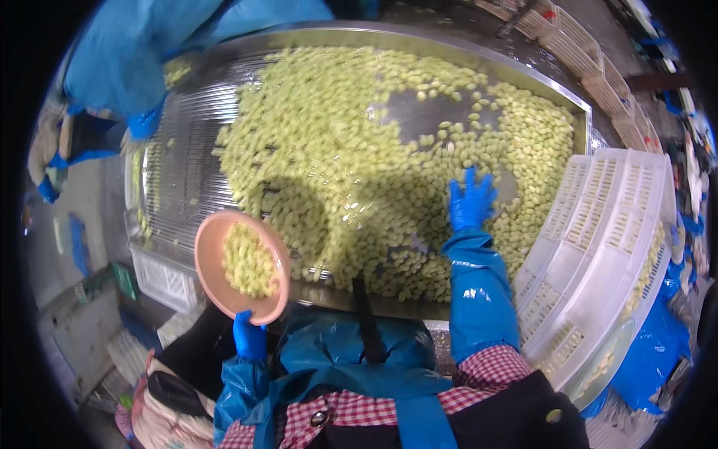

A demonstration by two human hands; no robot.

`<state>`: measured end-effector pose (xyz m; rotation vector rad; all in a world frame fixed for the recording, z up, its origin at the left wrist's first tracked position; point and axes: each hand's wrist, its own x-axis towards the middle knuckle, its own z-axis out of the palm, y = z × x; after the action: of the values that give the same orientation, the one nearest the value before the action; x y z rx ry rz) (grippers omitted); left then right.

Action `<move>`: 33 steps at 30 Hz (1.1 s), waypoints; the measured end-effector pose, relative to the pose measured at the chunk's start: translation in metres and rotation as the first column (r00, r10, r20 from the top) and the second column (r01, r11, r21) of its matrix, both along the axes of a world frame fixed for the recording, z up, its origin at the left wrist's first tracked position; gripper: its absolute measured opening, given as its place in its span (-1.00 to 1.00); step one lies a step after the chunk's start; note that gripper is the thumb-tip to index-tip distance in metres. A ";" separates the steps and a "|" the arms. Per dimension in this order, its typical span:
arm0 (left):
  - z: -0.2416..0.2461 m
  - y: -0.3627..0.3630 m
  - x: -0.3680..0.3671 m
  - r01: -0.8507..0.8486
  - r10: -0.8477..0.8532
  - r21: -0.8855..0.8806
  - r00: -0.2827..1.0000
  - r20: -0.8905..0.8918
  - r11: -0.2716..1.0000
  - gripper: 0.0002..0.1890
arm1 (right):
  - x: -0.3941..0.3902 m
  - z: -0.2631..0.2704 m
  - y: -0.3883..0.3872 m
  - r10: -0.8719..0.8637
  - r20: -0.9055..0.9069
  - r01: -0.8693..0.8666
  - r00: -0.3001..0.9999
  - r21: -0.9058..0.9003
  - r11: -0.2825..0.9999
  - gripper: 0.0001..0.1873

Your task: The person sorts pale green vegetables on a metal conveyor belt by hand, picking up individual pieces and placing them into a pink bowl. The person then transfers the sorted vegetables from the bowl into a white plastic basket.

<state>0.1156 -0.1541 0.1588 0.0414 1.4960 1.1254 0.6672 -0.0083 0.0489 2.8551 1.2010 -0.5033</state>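
My left hand [250,335], in a blue glove, grips the near rim of a pink plastic bowl [210,264]. Pale green oval pieces [249,261], perhaps fruit or beans, lie in the bowl, which is tilted at the left front of a metal sorting table [387,307]. My right hand [471,199], gloved in blue too, is spread palm down over the loose green pieces [336,129] at the table's right side. Its fingers are apart and I see nothing held. A grooved or slatted metal surface [196,146] shows at the table's left.
White plastic crates [594,224] are stacked at my right, with a pale bowl [603,365] beside them. More crates [572,50] line the floor beyond the table. At the far left stands a person in a blue apron [118,62]. A white bin [165,280] sits at the table's left front.
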 end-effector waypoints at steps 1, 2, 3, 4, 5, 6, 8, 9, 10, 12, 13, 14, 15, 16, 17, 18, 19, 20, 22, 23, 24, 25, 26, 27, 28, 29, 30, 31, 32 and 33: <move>-0.004 -0.003 -0.004 -0.051 0.050 0.014 0.996 0.074 0.999 -0.60 | -0.032 -0.001 -0.008 0.209 -0.088 -0.201 0.974 0.095 0.975 -0.28; -0.007 -0.008 -0.009 0.195 -0.189 0.008 0.960 -0.208 0.981 -0.61 | -0.061 0.003 -0.015 0.272 -0.239 -0.249 0.932 0.124 0.961 -0.26; -0.011 -0.013 -0.014 0.449 -0.397 -0.029 0.758 -0.517 0.893 -0.62 | -0.086 0.012 -0.023 0.197 -0.255 -0.195 0.947 0.030 0.980 -0.25; -0.013 -0.018 -0.020 0.568 -0.468 -0.125 0.512 -0.720 0.813 -0.63 | -0.108 0.023 -0.031 0.162 -0.255 -0.167 0.953 0.003 0.986 -0.25; -0.016 -0.022 -0.025 0.644 -0.544 -0.343 0.137 -0.828 0.684 -0.65 | -0.130 0.033 -0.032 0.132 -0.184 -0.134 0.974 0.004 0.991 -0.24; -0.018 -0.023 -0.030 0.569 -0.482 -0.179 0.441 -0.757 0.803 -0.67 | -0.153 0.042 -0.031 0.227 -0.179 -0.256 0.957 -0.160 0.953 -0.23; -0.021 -0.020 -0.034 0.224 -0.237 -0.079 0.889 -0.391 0.971 -0.72 | -0.189 0.063 -0.034 0.397 -0.330 -0.457 0.856 -0.124 0.881 -0.19; -0.021 -0.018 -0.033 0.283 -0.291 -0.088 0.843 -0.453 0.955 -0.73 | -0.197 0.073 -0.035 0.454 -0.457 -0.559 0.765 -0.121 0.820 -0.17; -0.020 -0.012 -0.028 0.298 -0.295 -0.073 0.825 -0.483 0.952 -0.74 | -0.204 0.080 -0.035 0.510 -0.418 -0.502 0.752 0.139 0.854 -0.14; -0.014 -0.001 -0.014 0.262 -0.280 -0.100 0.892 -0.356 0.960 -0.75 | -0.210 0.090 -0.038 0.576 -0.492 -0.342 0.653 0.487 0.804 -0.07; -0.010 0.007 -0.004 0.286 -0.304 -0.104 0.907 -0.293 0.953 -0.75 | -0.209 0.093 -0.040 0.435 -0.770 -0.183 0.467 0.397 0.899 -0.08; -0.009 0.016 0.012 0.279 -0.302 -0.122 0.914 -0.272 0.953 -0.74 | -0.206 0.095 -0.044 0.189 -0.963 -0.098 0.194 0.172 0.980 -0.08; -0.007 0.024 0.030 0.275 -0.287 -0.082 0.927 -0.242 0.958 -0.73 | -0.202 0.095 -0.048 -0.050 -0.983 -0.073 -0.176 -0.038 0.997 -0.09; -0.004 0.032 0.047 0.383 -0.400 -0.116 0.883 -0.245 0.917 -0.70 | -0.195 0.095 -0.053 0.045 -0.980 -0.136 -0.194 0.072 0.988 -0.20; -0.002 0.043 0.064 0.477 -0.505 -0.166 0.830 -0.239 0.863 -0.67 | -0.186 0.093 -0.058 0.038 -0.989 -0.044 -0.142 0.045 0.998 -0.24; -0.002 0.053 0.082 0.561 -0.569 -0.098 0.795 -0.209 0.822 -0.66 | -0.177 0.088 -0.064 0.059 -0.990 0.050 -0.132 0.052 0.997 -0.29; -0.002 0.061 0.100 0.607 -0.618 -0.119 0.770 -0.156 0.786 -0.65 | -0.168 0.082 -0.071 0.081 -0.985 0.117 -0.151 0.064 0.991 -0.34; -0.003 0.068 0.117 0.688 -0.685 0.005 0.724 -0.086 0.726 -0.62 | -0.151 0.075 -0.076 0.060 -0.997 0.240 -0.041 0.048 0.969 -0.38; -0.005 0.069 0.144 0.775 -0.775 0.142 0.628 -0.065 0.616 -0.58 | -0.110 0.055 -0.089 -0.004 -0.999 0.458 -0.038 -0.021 0.889 -0.46; -0.006 0.066 0.152 0.816 -0.808 0.226 0.569 -0.154 0.532 -0.56 | -0.086 0.043 -0.095 -0.075 -0.993 0.591 -0.089 -0.113 0.799 -0.48; -0.007 0.061 0.155 0.840 -0.833 0.180 0.537 -0.134 0.513 -0.56 | -0.063 0.031 -0.101 0.004 -0.995 0.648 -0.098 -0.061 0.760 -0.50; -0.008 0.055 0.156 0.864 -0.857 0.179 0.496 -0.140 0.470 -0.56 | -0.045 0.018 -0.105 -0.046 -0.999 0.756 -0.023 -0.048 0.653 -0.50; -0.011 0.051 0.155 0.887 -0.880 0.180 0.451 -0.147 0.424 -0.56 | -0.028 0.008 -0.109 -0.022 -1.000 0.756 0.009 -0.007 0.654 -0.50; -0.015 0.050 0.153 0.881 -0.868 0.153 0.469 -0.164 0.447 -0.59 | -0.014 0.002 -0.110 -0.068 -0.996 0.787 0.066 0.010 0.617 -0.49; -0.019 0.051 0.150 0.875 -0.856 0.126 0.484 -0.180 0.468 -0.62 | -0.004 -0.001 -0.111 -0.125 -0.988 0.827 0.090 0.004 0.563 -0.48; -0.024 0.055 0.148 0.876 -0.854 0.061 0.481 -0.197 0.479 -0.64 | 0.000 -0.001 -0.111 -0.104 -0.994 0.851 0.031 -0.028 0.525 -0.51; -0.032 0.066 0.147 0.867 -0.809 0.080 0.490 -0.326 0.492 -0.68 | -0.002 0.002 -0.113 -0.049 -0.999 0.823 0.019 -0.012 0.568 -0.53; -0.041 0.082 0.147 0.871 -0.786 0.003 0.446 -0.428 0.492 -0.71 | -0.008 0.008 -0.114 0.053 -0.998 0.793 -0.016 0.019 0.609 -0.54; -0.050 0.101 0.151 0.852 -0.747 -0.141 0.349 -0.566 0.504 -0.75 | -0.020 0.015 -0.118 0.009 -0.996 0.778 -0.094 -0.068 0.625 -0.54; -0.061 0.119 0.159 0.824 -0.555 0.002 0.384 -0.737 0.567 -0.75 | -0.034 0.024 -0.123 0.004 -0.985 0.753 -0.172 -0.129 0.646 -0.55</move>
<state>0.2741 -0.0351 0.0978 1.4123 1.5641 0.6291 0.6333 -0.1314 0.0727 2.8514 -0.1263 -3.2699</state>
